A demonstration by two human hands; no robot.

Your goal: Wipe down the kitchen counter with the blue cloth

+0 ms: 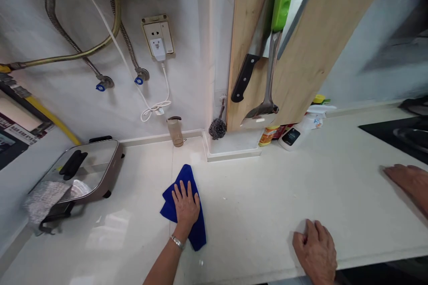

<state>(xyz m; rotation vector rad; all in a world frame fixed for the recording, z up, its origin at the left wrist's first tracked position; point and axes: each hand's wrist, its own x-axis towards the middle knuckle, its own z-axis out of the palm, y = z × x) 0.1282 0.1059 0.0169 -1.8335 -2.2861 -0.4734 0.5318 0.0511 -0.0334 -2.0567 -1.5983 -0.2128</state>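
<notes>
My left hand (pixel 185 207), with a metal band at the wrist, lies flat with fingers spread on a blue cloth (pixel 199 234). The cloth is folded unevenly on the white countertop (pixel 244 218), its corners sticking out around the hand. Farther right, near the counter's front edge, my right hand (pixel 316 249) rests with its fingers curled. Nothing shows in it, though the underside of its fingers is hidden. Another person's hand (pixel 408 182) reaches in from the right edge and rests on the counter.
A lidded electric pan (pixel 117 153) stands at left, a brown-tinted bottle (pixel 175 132) by the wall. A wooden board (pixel 301 71) bears a knife (pixel 245 75) and a green-handled ladle (pixel 270 67). A steel scrubber (pixel 217 128) hangs beside it. Bottles (pixel 294 136) and a black hob (pixel 401 136) are at right.
</notes>
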